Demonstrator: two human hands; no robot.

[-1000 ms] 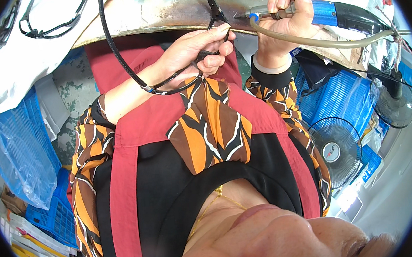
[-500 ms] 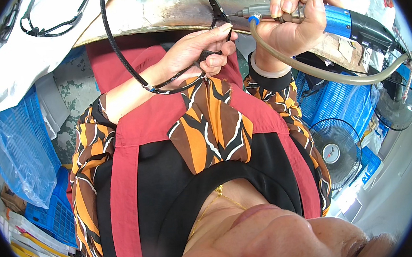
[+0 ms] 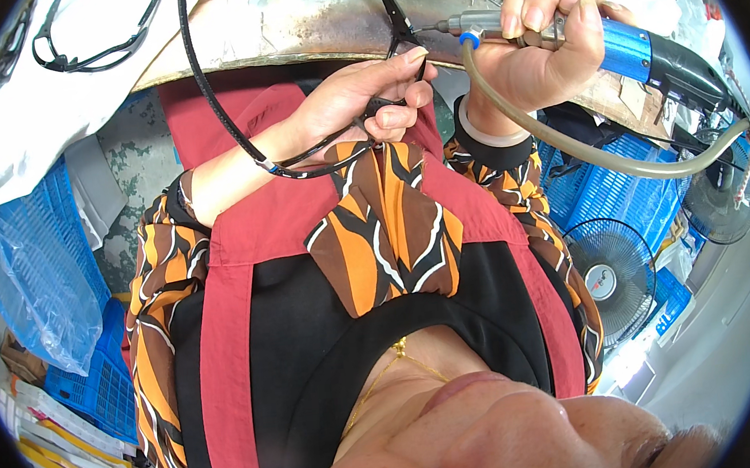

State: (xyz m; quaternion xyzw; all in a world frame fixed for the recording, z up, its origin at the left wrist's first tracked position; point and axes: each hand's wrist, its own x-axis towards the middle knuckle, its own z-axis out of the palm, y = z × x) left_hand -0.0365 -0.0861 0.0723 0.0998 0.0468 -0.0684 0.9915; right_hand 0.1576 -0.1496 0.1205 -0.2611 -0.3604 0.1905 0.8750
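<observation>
Fastening step in hand at upper centre: left hand [image 3: 363,101] pinches black glasses frame [image 3: 297,156], right hand [image 3: 533,51] fully grips powered screwdriver [image 3: 590,37]; next, steady tip alignment seems required.

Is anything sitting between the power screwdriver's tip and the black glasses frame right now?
Nothing visible does. The right hand holds the blue power screwdriver with its tip at the black glasses frame, which the left hand pinches. The left fingertips lie just below that spot.
</observation>
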